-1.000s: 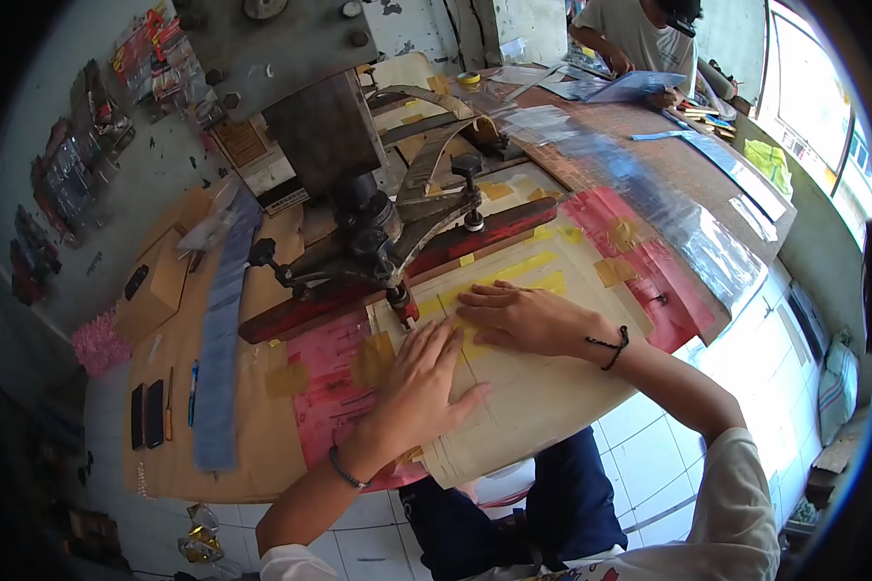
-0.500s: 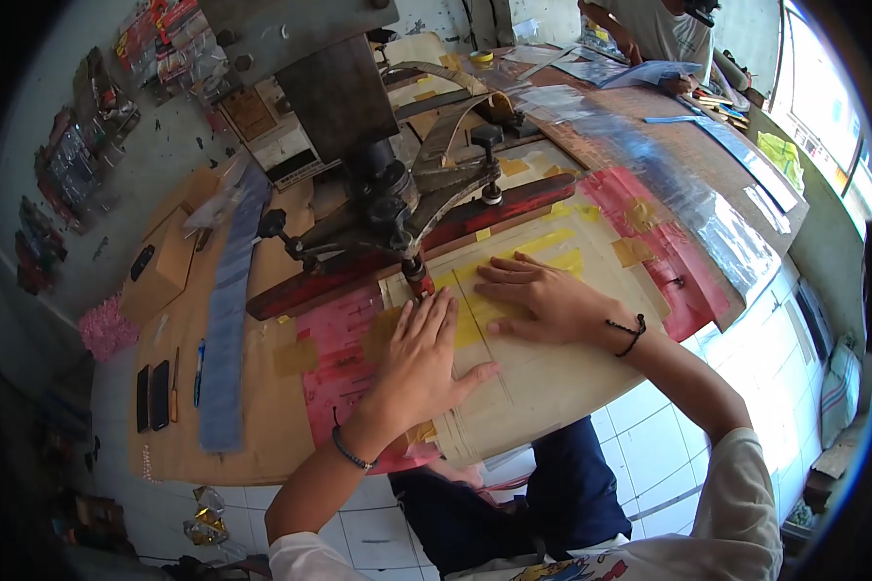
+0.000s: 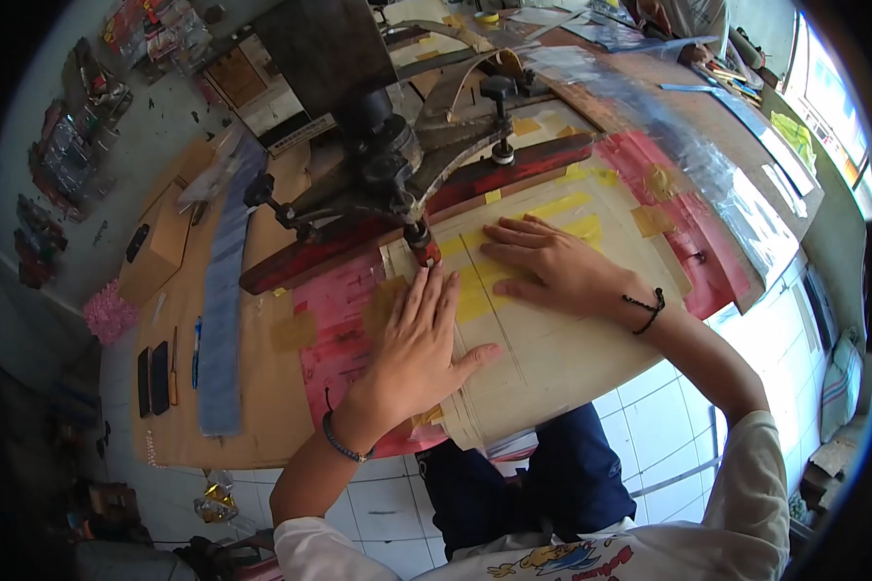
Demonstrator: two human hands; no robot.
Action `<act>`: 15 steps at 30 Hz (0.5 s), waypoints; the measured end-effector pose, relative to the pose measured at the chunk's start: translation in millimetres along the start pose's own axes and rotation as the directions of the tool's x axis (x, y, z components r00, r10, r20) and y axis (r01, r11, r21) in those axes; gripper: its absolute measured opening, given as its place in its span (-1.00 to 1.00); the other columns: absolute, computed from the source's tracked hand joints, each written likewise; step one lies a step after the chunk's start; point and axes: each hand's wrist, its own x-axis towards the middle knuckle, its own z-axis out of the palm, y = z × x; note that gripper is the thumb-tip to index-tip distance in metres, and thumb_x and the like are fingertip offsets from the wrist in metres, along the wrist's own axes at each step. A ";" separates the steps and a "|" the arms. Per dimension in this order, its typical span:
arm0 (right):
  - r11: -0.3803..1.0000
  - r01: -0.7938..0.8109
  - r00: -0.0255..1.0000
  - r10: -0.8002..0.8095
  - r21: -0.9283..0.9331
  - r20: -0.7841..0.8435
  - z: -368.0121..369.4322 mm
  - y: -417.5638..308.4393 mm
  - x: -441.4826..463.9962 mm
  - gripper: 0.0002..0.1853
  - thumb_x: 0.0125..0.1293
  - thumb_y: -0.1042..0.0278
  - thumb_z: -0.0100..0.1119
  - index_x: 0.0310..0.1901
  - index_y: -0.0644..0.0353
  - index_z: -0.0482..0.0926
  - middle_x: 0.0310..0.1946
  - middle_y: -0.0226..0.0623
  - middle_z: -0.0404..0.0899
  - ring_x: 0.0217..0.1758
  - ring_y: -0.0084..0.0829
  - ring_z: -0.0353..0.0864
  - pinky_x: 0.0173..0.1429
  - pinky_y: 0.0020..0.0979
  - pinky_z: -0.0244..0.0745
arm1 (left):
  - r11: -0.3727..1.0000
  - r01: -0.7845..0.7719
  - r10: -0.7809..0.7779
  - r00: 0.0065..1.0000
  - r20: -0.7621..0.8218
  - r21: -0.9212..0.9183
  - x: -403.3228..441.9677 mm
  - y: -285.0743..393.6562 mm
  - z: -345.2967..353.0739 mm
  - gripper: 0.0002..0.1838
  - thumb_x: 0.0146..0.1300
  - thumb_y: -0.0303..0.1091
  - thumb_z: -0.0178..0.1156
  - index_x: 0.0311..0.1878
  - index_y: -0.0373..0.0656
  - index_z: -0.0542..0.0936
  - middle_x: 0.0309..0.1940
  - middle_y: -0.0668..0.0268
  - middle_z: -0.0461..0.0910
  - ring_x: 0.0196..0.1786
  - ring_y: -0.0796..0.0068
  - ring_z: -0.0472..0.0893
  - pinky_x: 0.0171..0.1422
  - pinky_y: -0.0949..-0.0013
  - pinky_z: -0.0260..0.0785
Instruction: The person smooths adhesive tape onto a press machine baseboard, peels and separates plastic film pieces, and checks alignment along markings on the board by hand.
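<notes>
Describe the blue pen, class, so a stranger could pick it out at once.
Start at the brown tabletop on the image's left side, crossed by a long, wide blue strip. The pen lies just left of that strip's lower half, its slim blue body unlike the brown stick and two dark slabs farther left.

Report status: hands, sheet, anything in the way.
Left hand, right hand: open, palms down. Pale taped sheet beneath both. Red-tipped spindle close ahead of left hand; red bar beyond.
</notes>
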 end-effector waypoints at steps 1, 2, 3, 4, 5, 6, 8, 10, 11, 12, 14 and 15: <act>1.000 0.014 1.000 -0.014 -0.006 -0.008 2.6 1.2 0.1 -0.46 0.48 0.09 0.10 0.35 0.25 0.44 0.46 -0.05 0.32 0.55 -0.01 0.22 0.63 -0.04 0.07 | 1.000 0.004 -0.004 1.000 0.006 -0.001 0.2 0.6 -0.2 0.06 0.37 0.32 0.07 0.53 -0.49 0.04 0.58 -0.19 -0.04 0.65 -0.09 -0.07 0.68 0.01 -0.12; 0.999 0.029 0.999 -0.030 -0.015 -0.018 4.8 1.7 0.2 -0.50 0.50 0.14 0.07 0.34 0.25 0.45 0.45 -0.06 0.34 0.55 -0.01 0.23 0.63 -0.04 0.09 | 1.000 0.007 -0.007 1.000 0.009 0.000 0.8 0.7 -1.4 0.07 0.36 0.33 0.07 0.53 -0.49 0.04 0.58 -0.19 -0.04 0.65 -0.09 -0.07 0.67 0.00 -0.12; 0.999 0.031 0.999 -0.031 -0.021 -0.033 6.7 1.2 1.1 -0.53 0.51 0.18 0.05 0.33 0.25 0.46 0.44 -0.07 0.36 0.54 -0.01 0.25 0.62 -0.04 0.10 | 1.000 0.010 -0.010 1.000 0.009 0.002 1.6 1.0 -1.4 0.08 0.35 0.34 0.07 0.53 -0.49 0.04 0.58 -0.19 -0.03 0.65 -0.09 -0.07 0.67 0.00 -0.12; 0.999 0.031 0.998 -0.033 -0.028 -0.048 8.3 0.4 2.7 -0.56 0.52 0.21 0.03 0.32 0.25 0.48 0.43 -0.07 0.37 0.53 -0.01 0.27 0.61 -0.04 0.12 | 1.000 0.005 -0.005 1.000 0.004 0.014 2.3 1.7 -0.3 0.09 0.34 0.35 0.07 0.53 -0.49 0.04 0.57 -0.19 -0.03 0.65 -0.09 -0.07 0.67 -0.02 -0.13; 0.999 0.033 0.997 -0.035 -0.036 -0.064 9.2 0.3 3.5 -0.58 0.53 0.25 0.01 0.30 0.25 0.49 0.41 -0.08 0.39 0.52 -0.01 0.28 0.61 -0.04 0.14 | 1.000 0.000 0.000 1.000 -0.002 0.026 2.8 2.2 0.3 0.09 0.34 0.36 0.07 0.53 -0.49 0.04 0.57 -0.19 -0.02 0.65 -0.09 -0.07 0.67 -0.03 -0.13; 0.998 0.035 0.996 -0.038 -0.043 -0.078 9.8 1.2 4.1 -0.60 0.52 0.25 0.01 0.28 0.24 0.51 0.40 -0.08 0.41 0.50 -0.04 0.31 0.59 -0.06 0.16 | 0.999 -0.004 0.004 1.000 -0.009 0.042 3.5 2.1 0.0 0.10 0.33 0.37 0.07 0.52 -0.49 0.05 0.57 -0.20 -0.02 0.65 -0.09 -0.06 0.67 -0.04 -0.13; 0.998 0.037 0.994 -0.043 -0.053 -0.105 12.1 2.4 5.5 -0.63 0.51 0.27 0.02 0.24 0.23 0.54 0.36 -0.09 0.45 0.46 -0.10 0.36 0.57 -0.09 0.20 | 0.999 -0.002 0.003 1.000 -0.018 0.046 4.8 3.2 -0.1 0.11 0.31 0.39 0.08 0.52 -0.49 0.05 0.56 -0.20 0.00 0.64 -0.10 -0.05 0.67 -0.05 -0.13; 1.000 0.014 0.998 -0.014 -0.006 -0.064 7.0 2.6 3.8 -0.61 0.49 0.24 0.06 0.24 0.24 0.55 0.36 -0.09 0.46 0.45 -0.08 0.37 0.56 -0.11 0.22 | 0.999 -0.003 0.005 0.999 -0.040 0.040 5.2 3.8 1.1 0.12 0.30 0.39 0.10 0.50 -0.51 0.09 0.54 -0.21 0.05 0.63 -0.10 -0.01 0.67 -0.06 -0.13; 1.000 0.000 0.999 0.001 0.016 -0.042 3.3 2.0 1.7 -0.60 0.47 0.23 0.08 0.24 0.25 0.55 0.36 -0.09 0.46 0.45 -0.08 0.37 0.55 -0.13 0.23 | 0.999 -0.005 0.007 0.998 -0.058 0.034 5.5 4.0 1.5 0.12 0.29 0.39 0.11 0.49 -0.53 0.12 0.52 -0.23 0.09 0.62 -0.10 0.03 0.67 -0.06 -0.13; 1.000 0.013 0.999 -0.012 0.014 -0.048 2.8 -0.5 -2.2 -0.57 0.46 0.21 0.10 0.25 0.25 0.54 0.35 -0.08 0.46 0.45 -0.07 0.37 0.55 -0.13 0.23 | 1.000 -0.005 0.007 0.997 -0.073 0.026 4.5 4.1 2.1 0.12 0.28 0.38 0.12 0.47 -0.55 0.14 0.51 -0.24 0.13 0.60 -0.10 0.07 0.67 -0.05 -0.13; 0.999 0.054 0.997 -0.054 0.001 -0.061 1.2 -3.6 -5.2 -0.53 0.44 0.16 0.14 0.26 0.27 0.52 0.35 -0.07 0.47 0.45 -0.05 0.38 0.54 -0.15 0.24 | 0.998 -0.031 0.035 0.996 -0.084 0.052 5.9 3.1 -0.8 0.11 0.27 0.39 0.13 0.46 -0.54 0.16 0.50 -0.23 0.15 0.59 -0.11 0.10 0.66 -0.06 -0.11; 0.998 0.056 0.997 -0.055 0.003 -0.057 1.7 -4.0 -4.7 -0.50 0.43 0.14 0.14 0.28 0.27 0.51 0.36 -0.06 0.45 0.46 -0.04 0.36 0.55 -0.15 0.23 | 0.997 -0.040 0.045 0.995 -0.084 0.060 5.5 3.7 -2.2 0.11 0.26 0.39 0.14 0.46 -0.54 0.18 0.50 -0.23 0.16 0.59 -0.11 0.12 0.66 -0.06 -0.10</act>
